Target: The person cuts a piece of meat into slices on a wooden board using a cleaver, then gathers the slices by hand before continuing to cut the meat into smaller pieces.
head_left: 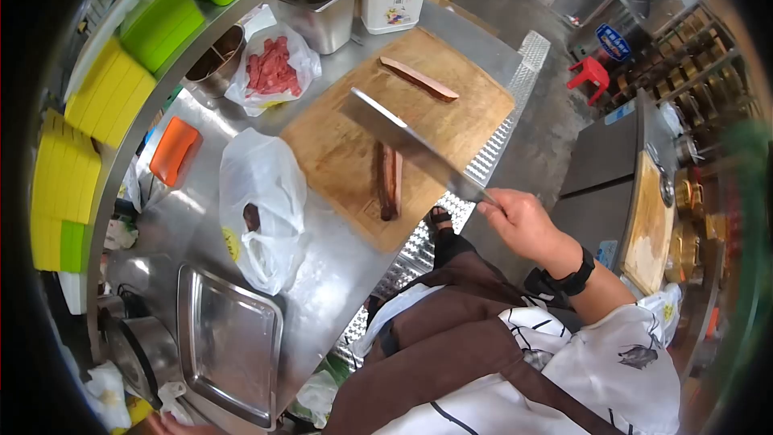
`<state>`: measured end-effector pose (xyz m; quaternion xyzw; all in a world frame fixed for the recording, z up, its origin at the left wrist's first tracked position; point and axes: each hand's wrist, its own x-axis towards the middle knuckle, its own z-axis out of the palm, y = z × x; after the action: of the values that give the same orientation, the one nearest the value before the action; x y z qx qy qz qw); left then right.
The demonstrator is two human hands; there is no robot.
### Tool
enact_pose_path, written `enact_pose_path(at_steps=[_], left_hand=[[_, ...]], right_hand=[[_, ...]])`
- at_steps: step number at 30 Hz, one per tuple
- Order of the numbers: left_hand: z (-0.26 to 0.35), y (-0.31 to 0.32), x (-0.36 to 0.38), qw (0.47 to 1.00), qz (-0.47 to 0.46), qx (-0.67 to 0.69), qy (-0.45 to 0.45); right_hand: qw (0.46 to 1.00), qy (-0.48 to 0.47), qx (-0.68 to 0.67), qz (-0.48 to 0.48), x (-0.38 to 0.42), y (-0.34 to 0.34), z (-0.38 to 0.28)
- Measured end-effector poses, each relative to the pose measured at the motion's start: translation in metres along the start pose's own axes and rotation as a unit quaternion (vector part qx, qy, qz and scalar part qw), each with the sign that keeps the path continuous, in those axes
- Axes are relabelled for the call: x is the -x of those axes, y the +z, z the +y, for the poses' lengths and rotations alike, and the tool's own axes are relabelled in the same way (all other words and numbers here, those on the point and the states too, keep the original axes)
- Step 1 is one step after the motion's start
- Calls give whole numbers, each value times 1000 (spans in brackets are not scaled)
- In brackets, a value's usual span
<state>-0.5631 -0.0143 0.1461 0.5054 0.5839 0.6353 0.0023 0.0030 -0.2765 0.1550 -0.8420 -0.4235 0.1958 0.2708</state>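
Cleaver [419,147] clenched by the handle in R hand [519,221], w/ blade slanting over the middle of the cutting board [338,141]. Near meat strip [387,193], prob. pork belly, lying on board's near part, upper end partly hidden by blade; can't tell if touching steel or just under it. Far meat strip [419,79] flat on board's far part, apart from blade.

L hand [173,425] well off board, near side & to the left, only just in at the frame's bottom edge, close to a small plastic bag [175,403]; can't tell if grasping it or released.

Likely at a blade step, judging by grip & tilt; can't tell if poised, mid-cut or just lifting. Any clean stroke calling for edge squared to the strip, meat steadied & fingers clear of steel.

Also on the surface [169,229]: bag of red meat [272,68] just beside board's far-left edge; white plastic bag [262,169] w/ dark piece inside, left of board; steel tray [229,346] nearer, apart from board; white jug [394,0] just beyond board's far edge.
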Motion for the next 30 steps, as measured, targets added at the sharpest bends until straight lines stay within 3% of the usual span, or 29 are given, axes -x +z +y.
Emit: enact_pose_path(at_steps=[2,3,5,6,8,12,15,16,20,23,26,30], left_hand=[[67,50,75,987,-156,11,-38],[122,84,118,961,-241,51,-128],[159,138,186,897,-432,72,-69],[177,165,217,858,-499,110,-49],[219,219,270,807,-587,29,59],[253,303,352,780,-599,-34,177],[241,331,383,756,-644,-87,81],[243,331,391,779,-618,-77,68],[257,321,403,778,-612,-129,57],[253,328,402,826,-546,-56,133],[256,349,386,763,-604,23,231],[254,365,396,771,-611,30,176]], right_hand=[[999,19,26,-3,-21,-16,39],[999,26,40,-7,-33,-24,61],[996,24,79,-33,-64,-40,106],[994,16,94,-49,-81,-47,127],[994,-7,91,-58,-106,-52,159],[992,-28,64,-101,-150,-72,182],[989,-54,43,-132,-171,-76,188],[988,-52,37,-138,-176,-76,188],[979,-23,36,-200,-188,-87,177],[977,-31,30,-210,-192,-84,178],[976,-64,28,-206,-194,-86,175],[960,-142,56,-235,-208,-95,149]])
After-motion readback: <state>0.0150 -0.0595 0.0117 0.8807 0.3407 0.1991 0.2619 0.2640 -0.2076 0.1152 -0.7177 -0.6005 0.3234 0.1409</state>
